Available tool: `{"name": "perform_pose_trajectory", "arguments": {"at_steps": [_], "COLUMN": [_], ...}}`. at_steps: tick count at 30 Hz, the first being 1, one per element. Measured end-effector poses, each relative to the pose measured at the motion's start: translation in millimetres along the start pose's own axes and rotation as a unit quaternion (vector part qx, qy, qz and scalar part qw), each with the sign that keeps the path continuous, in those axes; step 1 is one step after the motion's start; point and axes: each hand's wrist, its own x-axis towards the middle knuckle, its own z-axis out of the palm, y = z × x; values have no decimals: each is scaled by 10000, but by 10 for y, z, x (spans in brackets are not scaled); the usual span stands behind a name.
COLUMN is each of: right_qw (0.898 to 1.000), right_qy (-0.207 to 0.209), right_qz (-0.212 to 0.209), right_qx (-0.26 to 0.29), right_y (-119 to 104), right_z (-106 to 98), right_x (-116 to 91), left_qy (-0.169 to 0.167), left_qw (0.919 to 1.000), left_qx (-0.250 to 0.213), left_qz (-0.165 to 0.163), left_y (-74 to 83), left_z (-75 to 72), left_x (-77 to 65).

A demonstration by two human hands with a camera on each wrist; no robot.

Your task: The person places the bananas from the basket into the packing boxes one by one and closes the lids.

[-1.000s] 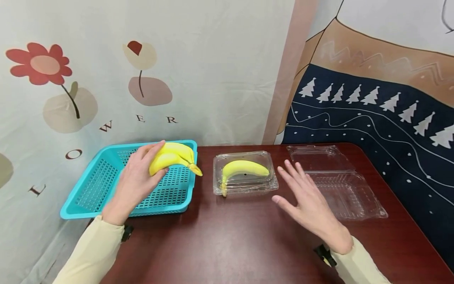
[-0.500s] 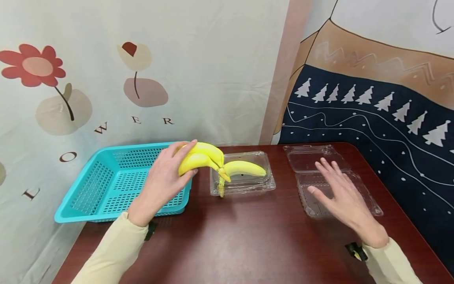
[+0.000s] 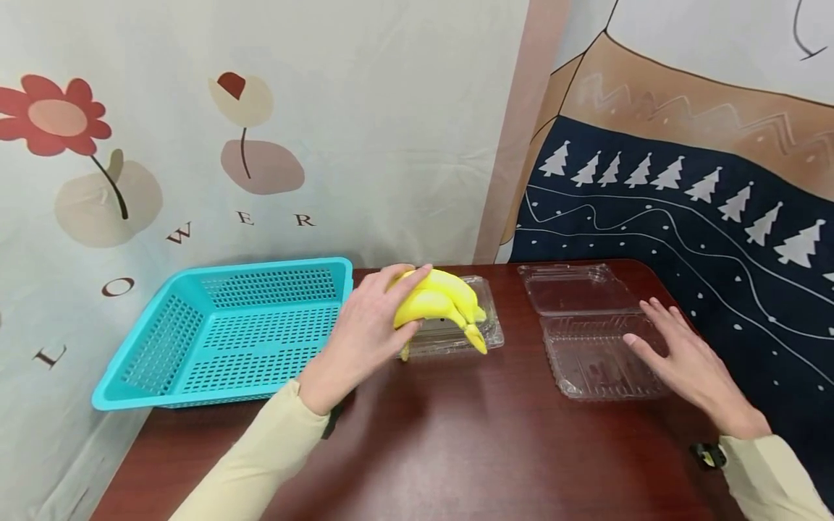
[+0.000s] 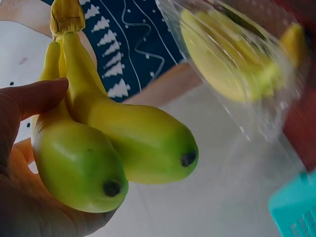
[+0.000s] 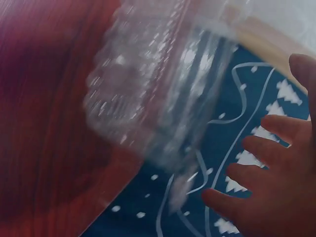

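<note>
1. Tabletop [image 3: 495, 456], glossy red-brown; foreground.
2. Right hand [image 3: 693, 362], fingers spread apart, gripping nothing, beside open clamshell [image 3: 602, 358].
3. Left hand [image 3: 365, 325], clamped on yellow banana bunch [image 3: 433, 305], held up near packed clamshell [image 3: 490, 311]; placement apparently pending.
4. Open clamshell, clear plastic; likely still to fill.
5. Turquoise basket [image 3: 250, 347], perforated plastic.
6. Packed clamshell, bananas [image 4: 222, 64] inside, stem [image 4: 293, 44] protruding; seemingly nearly done.
7. Printed cloth backdrop [image 3: 391, 130].
</note>
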Motion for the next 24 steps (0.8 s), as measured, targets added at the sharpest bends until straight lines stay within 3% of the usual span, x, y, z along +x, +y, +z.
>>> {"name": "perform_pose_trajectory", "arguments": {"at_steps": [13, 24], "right_qw": [9943, 9938], "right_qy": [-908, -907], "right_qz": [436, 210], "right_qx": [347, 607], "right_y": [398, 394], "right_z": [5, 80], "right_x": [126, 66], "left_qy": [-349, -471], "left_qw": [9990, 9981], "left_qx": [-246, -389], "left_qz": [150, 123], "left_y": [380, 543], "left_z": [360, 521], "left_x": [154, 209]}}
